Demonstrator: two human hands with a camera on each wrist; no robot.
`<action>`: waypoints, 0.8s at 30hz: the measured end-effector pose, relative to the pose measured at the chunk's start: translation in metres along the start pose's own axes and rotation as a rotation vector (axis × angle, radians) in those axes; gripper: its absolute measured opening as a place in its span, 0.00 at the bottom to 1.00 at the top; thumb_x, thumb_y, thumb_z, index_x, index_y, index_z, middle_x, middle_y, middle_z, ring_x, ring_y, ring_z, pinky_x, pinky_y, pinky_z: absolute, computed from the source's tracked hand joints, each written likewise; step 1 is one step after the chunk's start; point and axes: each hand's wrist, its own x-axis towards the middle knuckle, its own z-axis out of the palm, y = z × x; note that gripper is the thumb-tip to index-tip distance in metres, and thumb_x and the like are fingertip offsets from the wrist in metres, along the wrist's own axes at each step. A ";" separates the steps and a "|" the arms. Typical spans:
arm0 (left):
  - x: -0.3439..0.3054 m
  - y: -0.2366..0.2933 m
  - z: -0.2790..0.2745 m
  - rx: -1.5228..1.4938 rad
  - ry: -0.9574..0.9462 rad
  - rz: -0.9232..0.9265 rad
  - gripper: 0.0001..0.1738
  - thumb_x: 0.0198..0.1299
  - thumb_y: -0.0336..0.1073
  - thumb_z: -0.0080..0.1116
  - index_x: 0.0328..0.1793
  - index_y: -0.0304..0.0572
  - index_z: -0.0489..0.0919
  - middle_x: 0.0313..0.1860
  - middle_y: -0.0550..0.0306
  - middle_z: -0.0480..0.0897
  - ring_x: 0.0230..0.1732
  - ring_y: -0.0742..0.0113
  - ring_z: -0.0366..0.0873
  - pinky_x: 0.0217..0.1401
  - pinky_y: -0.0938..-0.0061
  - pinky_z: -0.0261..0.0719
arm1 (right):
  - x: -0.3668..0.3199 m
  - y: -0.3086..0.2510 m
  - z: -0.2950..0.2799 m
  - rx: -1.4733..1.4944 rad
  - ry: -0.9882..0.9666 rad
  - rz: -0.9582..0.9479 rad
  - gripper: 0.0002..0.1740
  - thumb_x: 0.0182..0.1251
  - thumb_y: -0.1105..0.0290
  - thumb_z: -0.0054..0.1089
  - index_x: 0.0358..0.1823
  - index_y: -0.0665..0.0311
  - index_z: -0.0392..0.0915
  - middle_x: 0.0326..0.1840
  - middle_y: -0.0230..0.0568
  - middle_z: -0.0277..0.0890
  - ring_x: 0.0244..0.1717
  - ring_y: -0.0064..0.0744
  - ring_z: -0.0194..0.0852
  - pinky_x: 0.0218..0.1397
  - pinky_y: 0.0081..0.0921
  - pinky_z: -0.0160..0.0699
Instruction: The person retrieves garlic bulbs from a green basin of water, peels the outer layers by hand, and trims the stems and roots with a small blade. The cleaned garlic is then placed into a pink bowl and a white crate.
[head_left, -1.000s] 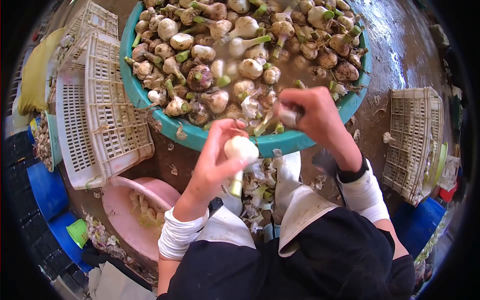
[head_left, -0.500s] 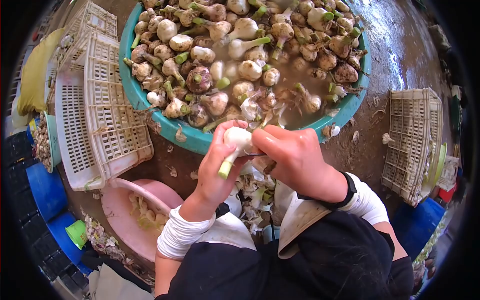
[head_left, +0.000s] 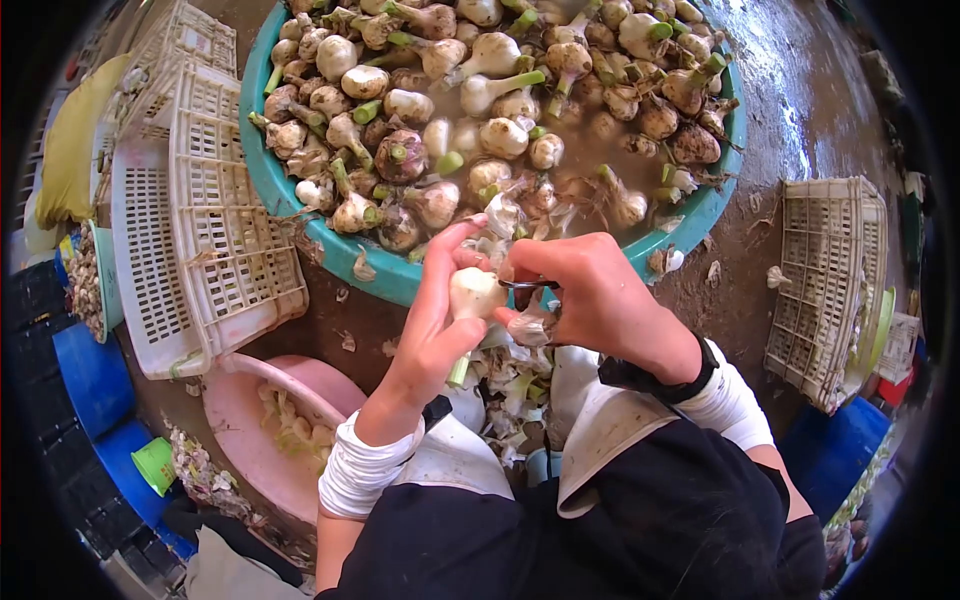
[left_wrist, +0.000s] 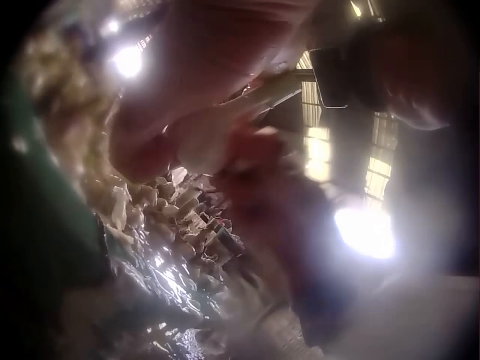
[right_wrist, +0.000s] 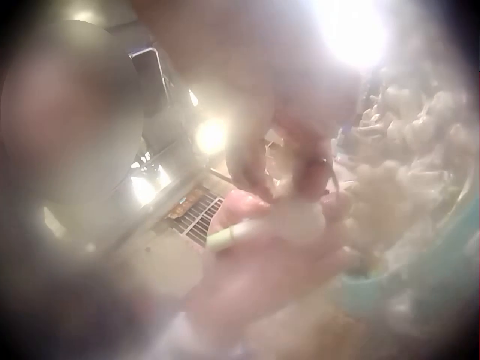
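A pale garlic bulb (head_left: pixel 475 294) with a short green stem (head_left: pixel 459 371) is held by the left hand (head_left: pixel 425 335), its thumb on the near side and fingers behind. Beside it, the right hand (head_left: pixel 610 300) grips a small dark blade (head_left: pixel 525 285) whose tip reaches the bulb. Loose papery skin (head_left: pixel 531 325) hangs at the right thumb. The right wrist view shows the bulb (right_wrist: pixel 300 223) blurred, its stem (right_wrist: pixel 222 239) pointing left. Fingers hide much of the contact. The left wrist view is too blurred to tell details.
A teal tub (head_left: pixel 385 278) of unpeeled garlic in murky water stands ahead. White crates (head_left: pixel 235 215) are at left, another crate (head_left: pixel 825 285) at right. A pink basin (head_left: pixel 235 430) sits at lower left. Peelings (head_left: pixel 515 385) lie between the legs.
The right hand has come from the tub's rim to the bulb, then shifted slightly; loose skin now shows at its thumb. The stem swung left, then back downward in the left hand.
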 end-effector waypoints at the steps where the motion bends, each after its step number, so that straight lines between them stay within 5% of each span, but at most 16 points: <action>1: -0.002 -0.002 -0.003 0.059 -0.035 0.013 0.47 0.43 0.38 0.50 0.73 0.32 0.53 0.62 0.51 0.64 0.54 0.65 0.62 0.66 0.72 0.59 | 0.000 0.001 -0.002 0.001 0.003 0.004 0.15 0.46 0.69 0.73 0.31 0.64 0.75 0.22 0.38 0.76 0.18 0.39 0.70 0.24 0.28 0.69; 3: -0.005 -0.001 -0.001 0.111 -0.034 0.026 0.46 0.43 0.37 0.49 0.73 0.32 0.53 0.64 0.50 0.63 0.54 0.65 0.62 0.66 0.71 0.58 | 0.003 0.004 -0.006 -0.021 -0.155 0.047 0.14 0.45 0.71 0.71 0.29 0.64 0.74 0.23 0.40 0.77 0.20 0.42 0.73 0.24 0.29 0.70; 10: -0.006 0.003 -0.002 0.305 0.007 0.073 0.47 0.44 0.36 0.49 0.75 0.32 0.51 0.63 0.50 0.64 0.54 0.63 0.62 0.65 0.71 0.60 | -0.009 -0.009 0.009 -0.302 -0.090 -0.006 0.10 0.43 0.74 0.64 0.29 0.61 0.74 0.21 0.39 0.75 0.21 0.46 0.77 0.23 0.39 0.73; 13: -0.007 0.006 -0.004 0.322 -0.075 0.103 0.50 0.44 0.35 0.53 0.78 0.36 0.48 0.56 0.52 0.66 0.52 0.65 0.64 0.63 0.73 0.62 | 0.001 0.004 0.005 -0.308 0.057 -0.066 0.08 0.43 0.74 0.62 0.26 0.58 0.72 0.20 0.37 0.74 0.22 0.44 0.78 0.23 0.39 0.72; 17: -0.006 0.004 -0.011 0.074 -0.045 0.092 0.57 0.41 0.31 0.59 0.80 0.41 0.43 0.52 0.55 0.67 0.48 0.70 0.68 0.58 0.78 0.65 | 0.011 0.034 -0.027 -0.313 0.346 0.148 0.07 0.42 0.74 0.65 0.23 0.62 0.74 0.20 0.43 0.75 0.23 0.44 0.77 0.26 0.34 0.74; 19: -0.015 0.012 -0.022 0.122 0.050 0.112 0.56 0.40 0.32 0.59 0.79 0.40 0.45 0.51 0.56 0.68 0.48 0.70 0.68 0.57 0.77 0.66 | -0.005 0.039 -0.028 -0.192 -0.022 0.206 0.06 0.43 0.74 0.65 0.25 0.62 0.78 0.22 0.45 0.77 0.24 0.45 0.78 0.29 0.34 0.76; 20: -0.024 0.015 -0.031 0.147 0.085 0.117 0.56 0.40 0.32 0.60 0.79 0.40 0.46 0.50 0.57 0.68 0.48 0.70 0.68 0.57 0.77 0.66 | -0.013 0.039 -0.027 -0.059 -0.364 0.129 0.07 0.43 0.74 0.64 0.28 0.60 0.82 0.22 0.45 0.77 0.25 0.46 0.79 0.32 0.36 0.77; 22: -0.055 0.019 -0.058 0.272 0.124 0.175 0.56 0.39 0.32 0.60 0.79 0.39 0.47 0.50 0.57 0.69 0.48 0.70 0.68 0.57 0.77 0.66 | -0.030 0.037 -0.031 -0.085 -0.547 0.168 0.09 0.43 0.72 0.66 0.31 0.58 0.84 0.23 0.44 0.78 0.26 0.46 0.79 0.35 0.35 0.78; 23: -0.078 0.025 -0.067 0.310 0.235 0.128 0.55 0.38 0.31 0.60 0.78 0.39 0.49 0.50 0.58 0.69 0.48 0.69 0.68 0.56 0.76 0.66 | -0.028 0.032 -0.041 -0.203 -0.313 0.349 0.10 0.45 0.70 0.67 0.32 0.59 0.84 0.26 0.44 0.79 0.30 0.47 0.80 0.35 0.36 0.78; 24: -0.106 0.031 -0.077 0.353 0.348 0.077 0.55 0.37 0.29 0.60 0.78 0.38 0.50 0.51 0.58 0.70 0.48 0.68 0.68 0.56 0.76 0.67 | -0.030 0.053 -0.049 -0.213 0.017 0.258 0.11 0.48 0.67 0.67 0.35 0.60 0.83 0.29 0.43 0.80 0.34 0.47 0.81 0.35 0.37 0.78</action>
